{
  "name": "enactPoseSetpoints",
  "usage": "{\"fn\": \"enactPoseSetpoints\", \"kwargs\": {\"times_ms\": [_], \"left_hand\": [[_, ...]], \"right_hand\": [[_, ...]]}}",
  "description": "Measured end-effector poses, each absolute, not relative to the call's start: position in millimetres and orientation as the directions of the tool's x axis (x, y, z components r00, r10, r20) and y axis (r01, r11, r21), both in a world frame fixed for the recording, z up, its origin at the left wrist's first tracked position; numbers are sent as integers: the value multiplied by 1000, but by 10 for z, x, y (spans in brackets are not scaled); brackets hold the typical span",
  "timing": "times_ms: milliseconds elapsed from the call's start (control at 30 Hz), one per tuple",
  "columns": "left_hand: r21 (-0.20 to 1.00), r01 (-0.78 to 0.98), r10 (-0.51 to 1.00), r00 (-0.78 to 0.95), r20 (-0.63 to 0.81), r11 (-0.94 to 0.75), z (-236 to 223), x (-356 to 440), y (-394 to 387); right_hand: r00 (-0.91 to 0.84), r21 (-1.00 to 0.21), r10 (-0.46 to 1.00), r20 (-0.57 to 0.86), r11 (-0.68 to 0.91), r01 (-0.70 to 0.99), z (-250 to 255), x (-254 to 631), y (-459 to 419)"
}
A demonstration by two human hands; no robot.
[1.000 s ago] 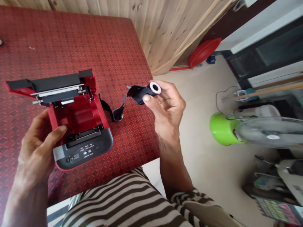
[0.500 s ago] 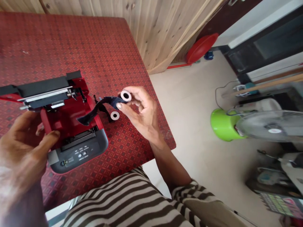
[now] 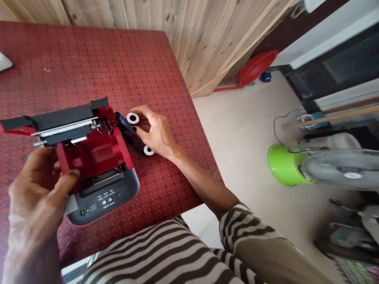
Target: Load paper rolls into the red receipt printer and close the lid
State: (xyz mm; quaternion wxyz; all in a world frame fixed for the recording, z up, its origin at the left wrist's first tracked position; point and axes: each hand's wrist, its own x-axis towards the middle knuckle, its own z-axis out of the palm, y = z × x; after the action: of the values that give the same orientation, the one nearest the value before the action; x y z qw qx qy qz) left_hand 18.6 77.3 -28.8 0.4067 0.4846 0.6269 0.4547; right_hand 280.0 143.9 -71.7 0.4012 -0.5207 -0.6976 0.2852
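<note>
Two bare hands hold parts at a red-and-black label printer (image 3: 127,191), which sits on a red patterned tablecloth (image 3: 166,83) with its lid (image 3: 63,118) raised. The left hand (image 3: 35,197) grips the printer's left wall, thumb over the edge of the red inner bay (image 3: 102,154). The right hand (image 3: 158,136) is narrowed in a pinch on an upper ribbon roll (image 3: 129,118), just beyond the printer's right wall. Dark ribbon (image 3: 126,125) droops beside that wall; a lower ribbon roll (image 3: 146,152) shows under the right hand, its support unclear. The loose film could crease or twist if the two rolls turn unevenly, or snag on the bay's edge if dragged across it. A weak pinch might let the upper roll slip and unwind.
</note>
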Motion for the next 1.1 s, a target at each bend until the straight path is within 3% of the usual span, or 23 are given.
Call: {"fn": "enactPoseSetpoints", "kwargs": {"times_ms": [133, 267, 567, 800, 933, 1100], "left_hand": [[963, 226, 964, -250, -92, 150, -276, 232, 767], [949, 280, 967, -245, -73, 143, -304, 214, 769], [952, 273, 966, -250, -70, 139, -318, 220, 775], [954, 267, 965, -254, -64, 133, -352, 222, 772], [953, 269, 959, -277, -63, 140, -404, 190, 774], [952, 269, 952, -301, -63, 148, -419, 189, 762]], "right_hand": [[-228, -753, 950, 212, 307, 581, -666, 2855, 1525], [-304, -785, 934, 188, 329, 525, -649, 2929, 1543], [-270, -796, 947, 172, 296, 529, -670, 2990, 1462], [-111, -920, 992, 58, 96, 380, -477, 3277, 1186], [-149, -931, 985, -85, -25, 365, -484, 3356, 869], [-115, -821, 991, 75, 127, 557, -682, 3161, 694]]}}
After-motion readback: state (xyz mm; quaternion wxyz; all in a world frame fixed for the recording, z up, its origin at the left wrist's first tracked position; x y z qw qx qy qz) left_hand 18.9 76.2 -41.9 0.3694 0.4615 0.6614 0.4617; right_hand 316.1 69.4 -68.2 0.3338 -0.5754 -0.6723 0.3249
